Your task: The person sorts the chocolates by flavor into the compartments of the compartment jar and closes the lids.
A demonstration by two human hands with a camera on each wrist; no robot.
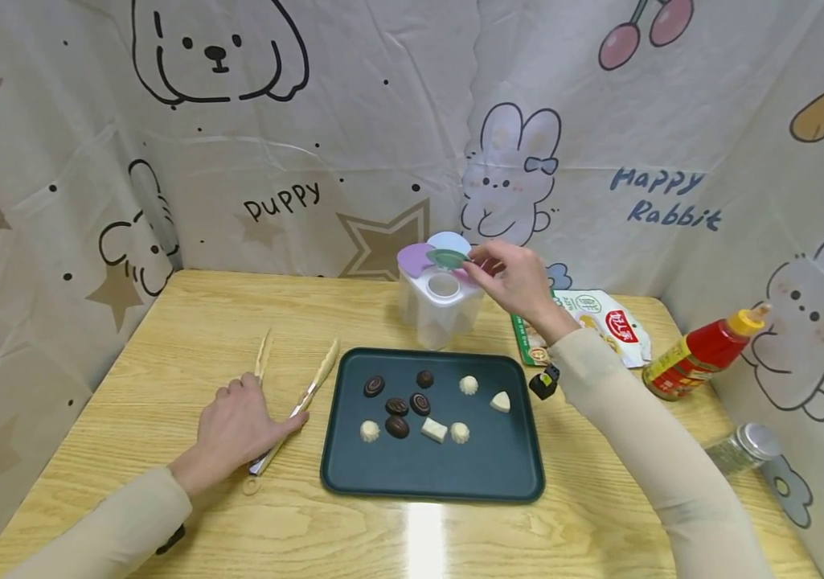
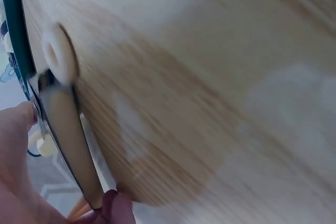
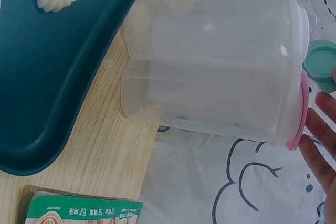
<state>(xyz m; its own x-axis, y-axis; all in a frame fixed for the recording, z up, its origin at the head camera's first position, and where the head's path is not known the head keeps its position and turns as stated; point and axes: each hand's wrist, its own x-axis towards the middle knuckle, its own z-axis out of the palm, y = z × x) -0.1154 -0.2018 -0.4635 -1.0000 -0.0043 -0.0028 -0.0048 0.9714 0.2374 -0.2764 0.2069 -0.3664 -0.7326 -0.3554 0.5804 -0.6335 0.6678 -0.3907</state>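
My right hand reaches to the top of a clear plastic container with pastel flap lids, and its fingers pinch the green lid, lifted off one opening. In the right wrist view the container looks empty, with the green lid and my fingertips at its rim. A dark green tray holds several dark and white chocolates. Left of the tray, my left hand lies over beige tongs, fingers curled on one arm; the tongs lie on the wood.
Behind the tray on the right lie a snack packet and a small black object. A red sauce bottle and a glass jar lie at the table's right edge. Printed cloth walls close in three sides.
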